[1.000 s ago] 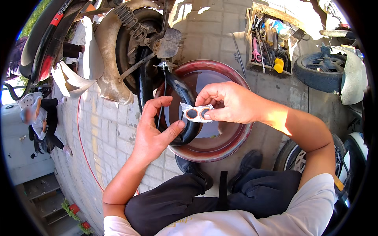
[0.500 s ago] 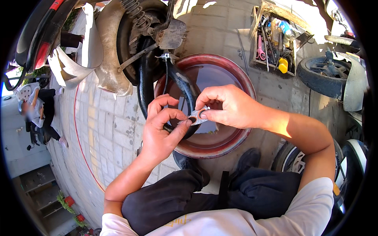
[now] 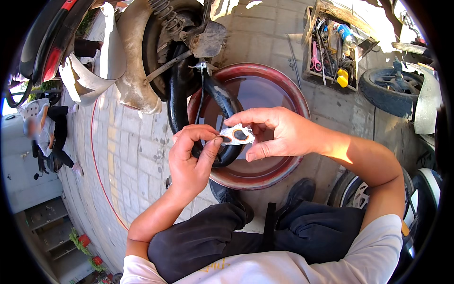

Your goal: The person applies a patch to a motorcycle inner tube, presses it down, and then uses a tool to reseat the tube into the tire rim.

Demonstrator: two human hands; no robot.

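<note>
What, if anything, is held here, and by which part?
The left hand pinches the silver patch strip by its left end, between thumb and finger; the open right hand shows no grip.

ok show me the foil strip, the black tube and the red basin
foil strip (image 3: 240, 135), head view: on its right-hand dark round patch
black tube (image 3: 178, 94), head view: on its left limb, below the wheel
red basin (image 3: 257, 183), head view: on its rim, the side nearest the person's shoes
</note>
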